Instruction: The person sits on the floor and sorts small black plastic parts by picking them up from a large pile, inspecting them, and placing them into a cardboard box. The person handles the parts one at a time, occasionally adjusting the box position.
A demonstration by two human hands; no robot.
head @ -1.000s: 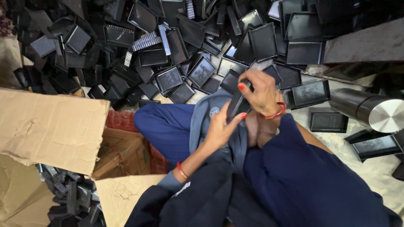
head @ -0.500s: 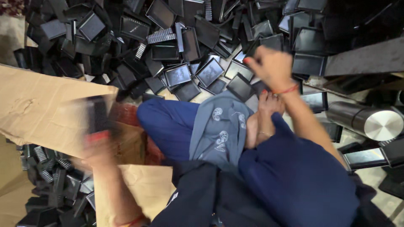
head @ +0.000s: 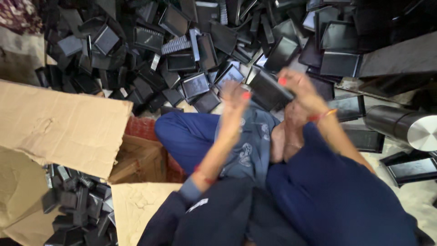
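Soft even indoor light, hands (head: pixel 268 98) motion-blurred, glare on metal cylinder (head: pixel 421 132), dark plastic pile dim, shadows faint

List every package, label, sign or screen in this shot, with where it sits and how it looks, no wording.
Cardboard box: left of the person's knees, open, brown, flaps spread, its top flap creased.
Black parts inside the box: lower left, small dark pieces heaped together.
Patterned red packaging: just behind the box flap, only a strip shows.
No labels, signs or lit screens can be made out; the black tray-like parts piled ahead are bare.
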